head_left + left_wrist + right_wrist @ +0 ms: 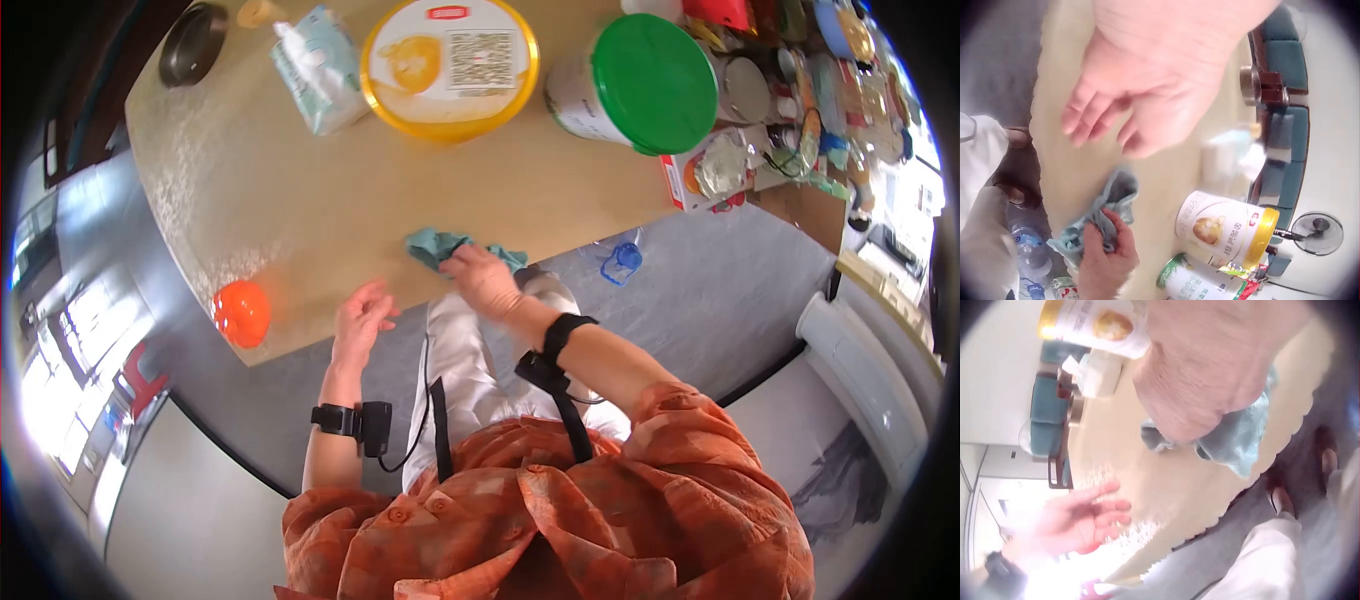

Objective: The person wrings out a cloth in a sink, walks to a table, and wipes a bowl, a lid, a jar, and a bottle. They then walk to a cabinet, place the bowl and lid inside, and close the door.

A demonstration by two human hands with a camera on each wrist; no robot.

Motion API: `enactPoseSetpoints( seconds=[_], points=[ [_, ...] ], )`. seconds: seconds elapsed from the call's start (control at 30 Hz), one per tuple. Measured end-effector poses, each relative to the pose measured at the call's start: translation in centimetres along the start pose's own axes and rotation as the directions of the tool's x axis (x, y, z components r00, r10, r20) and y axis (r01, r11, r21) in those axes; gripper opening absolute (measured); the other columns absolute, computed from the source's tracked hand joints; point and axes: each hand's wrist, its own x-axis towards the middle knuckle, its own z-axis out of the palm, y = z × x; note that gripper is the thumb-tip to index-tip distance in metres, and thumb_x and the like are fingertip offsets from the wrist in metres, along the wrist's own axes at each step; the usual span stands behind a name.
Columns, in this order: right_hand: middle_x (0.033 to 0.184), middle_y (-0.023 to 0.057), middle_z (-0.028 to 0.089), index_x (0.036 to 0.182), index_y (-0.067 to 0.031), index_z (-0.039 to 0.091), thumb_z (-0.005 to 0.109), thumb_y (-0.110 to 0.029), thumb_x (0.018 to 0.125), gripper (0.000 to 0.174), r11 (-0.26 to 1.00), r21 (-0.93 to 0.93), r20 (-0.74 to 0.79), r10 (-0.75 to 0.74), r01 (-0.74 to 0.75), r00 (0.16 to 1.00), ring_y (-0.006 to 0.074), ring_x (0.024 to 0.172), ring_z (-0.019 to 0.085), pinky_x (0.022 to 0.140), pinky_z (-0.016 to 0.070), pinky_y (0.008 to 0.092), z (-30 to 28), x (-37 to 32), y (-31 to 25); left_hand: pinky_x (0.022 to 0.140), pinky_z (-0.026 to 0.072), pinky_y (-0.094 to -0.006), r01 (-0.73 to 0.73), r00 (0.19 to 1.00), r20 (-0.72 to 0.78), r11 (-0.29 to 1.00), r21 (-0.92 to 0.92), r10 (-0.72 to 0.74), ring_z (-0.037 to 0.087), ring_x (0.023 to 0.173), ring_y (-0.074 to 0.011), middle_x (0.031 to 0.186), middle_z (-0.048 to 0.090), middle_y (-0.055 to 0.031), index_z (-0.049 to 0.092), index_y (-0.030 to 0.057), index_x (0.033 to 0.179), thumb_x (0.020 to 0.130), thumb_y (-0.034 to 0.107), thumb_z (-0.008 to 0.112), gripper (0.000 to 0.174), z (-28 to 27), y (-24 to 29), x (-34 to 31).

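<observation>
"What's the right hand [485,285] gripping?"
"Cloth [432,247], matt and wrinkled."
"Around it?"
"Smooth bench [330,200]; beyond that hand, a glossy plastic lid [655,85]; left of the left hand [362,315], a shiny orange thing [242,313]."

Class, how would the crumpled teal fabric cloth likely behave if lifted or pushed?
The cloth would probably sag, being gripped in soft folds by the right hand. It seems light: its edges look thin. Pushed, it would likely bunch rather than roll, lacking firm shape.

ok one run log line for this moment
right grip: holds teal cloth | left grip: empty | cloth: at near edge of table | green-lidded tub: farther back
</observation>
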Motion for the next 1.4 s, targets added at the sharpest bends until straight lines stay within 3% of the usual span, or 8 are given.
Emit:
enactPoseSetpoints(
  seconds=[0.13,0.17,0.5,0.9,1.07,1.13,1.23,1.4],
  points=[
    [0.097,0.0120,0.055,0.096,-0.0101,0.059,0.056,-0.003,0.071,0.026,0.992,-0.124,-0.250,-0.054,0.024,0.967,0.0278,0.089,0.056,0.073,0.0477,0.0381,-4.1,-0.6,2.9,0.061,0.0482,-0.0252,-0.014,0.997,-0.078,0.996,-0.090,0.007,0.060,0.076,-0.0138,0.092,0.061,-0.0064,0.050,0.0004,0.118,0.084,0.019,0.059,0.040,-2.4,-1.5,-1.5],
    [0.097,0.0139,0.055,0.100,-0.0089,0.057,0.056,-0.004,0.074,0.027,0.808,0.360,-0.238,0.563,-0.467,0.791,0.0278,0.085,0.056,0.073,0.0470,0.0374,-10.4,-1.0,5.4,0.062,0.0480,-0.0257,-0.005,0.997,-0.076,0.995,-0.104,-0.003,0.060,0.077,-0.0147,0.094,0.060,-0.0071,0.049,0.0009,0.119,0.085,0.019,0.059,0.040,-3.5,-2.0,-1.6],
    [0.109,0.0197,0.048,0.113,-0.0066,0.049,0.057,-0.007,0.071,0.043,0.880,-0.232,-0.790,0.079,-0.415,0.608,0.0370,0.103,0.045,0.086,0.0385,0.0440,-4.0,5.3,5.7,0.060,0.0473,-0.0250,0.017,0.990,-0.133,0.987,-0.159,-0.038,0.060,0.074,-0.0136,0.089,0.061,-0.0035,0.053,0.0019,0.114,0.084,0.016,0.057,0.033,-13.0,-9.0,-2.3],
    [0.096,0.0083,0.053,0.092,-0.0120,0.063,0.058,-0.008,0.067,0.025,0.924,-0.171,0.003,-0.347,0.343,0.938,0.0269,0.096,0.051,0.082,0.0399,0.0416,25.4,6.3,-18.6,0.062,0.0473,-0.0272,-0.148,0.925,-0.379,0.932,-0.330,0.013,0.060,0.079,-0.0169,0.094,0.059,-0.0089,0.050,0.0027,0.118,0.087,0.025,0.056,0.038,-30.9,-12.6,-4.7],
    [0.088,0.0082,0.055,0.090,-0.0086,0.064,0.052,0.001,0.067,0.028,0.961,0.268,-0.006,0.069,-0.065,0.998,0.0236,0.085,0.057,0.071,0.0483,0.0336,15.8,6.3,-16.9,0.067,0.0463,-0.0273,-0.309,0.916,-0.338,0.917,-0.252,0.216,0.057,0.090,-0.0148,0.108,0.057,-0.0058,0.045,0.0047,0.124,0.089,0.032,0.051,0.045,-31.7,-9.4,-2.2],
    [0.072,0.0026,0.056,0.097,-0.0086,0.063,0.052,0.000,0.075,0.026,0.655,0.701,-0.006,0.400,-0.282,0.917,0.0140,0.066,0.055,0.060,0.0462,0.0250,9.1,8.1,-14.0,0.068,0.0463,-0.0269,-0.336,0.908,-0.348,0.902,-0.272,0.233,0.056,0.094,-0.0138,0.109,0.056,-0.0054,0.045,0.0049,0.125,0.086,0.032,0.056,0.049,-30.6,-8.1,-1.1],
    [0.083,0.0116,0.059,0.105,-0.0090,0.061,0.056,-0.008,0.078,0.027,0.980,0.139,-0.565,0.197,-0.143,0.801,0.0206,0.073,0.057,0.063,0.0465,0.0326,2.8,14.0,-7.4,0.073,0.0464,-0.0270,-0.347,0.908,-0.338,0.894,-0.282,0.246,0.054,0.098,-0.0128,0.110,0.056,-0.0049,0.044,0.0052,0.127,0.082,0.033,0.062,0.056,-29.8,-8.0,0.6],
    [0.098,0.0148,0.053,0.103,-0.0106,0.060,0.058,-0.011,0.077,0.026,0.910,-0.347,-0.666,-0.070,-0.226,0.743,0.0308,0.091,0.053,0.075,0.0452,0.0406,7.2,22.1,-8.7,0.085,0.0441,-0.0283,-0.434,0.875,-0.385,0.828,-0.354,0.294,0.052,0.104,-0.0130,0.110,0.057,-0.0064,0.042,0.0011,0.127,0.082,0.022,0.064,0.053,-27.8,-6.7,0.1]
  ],
)
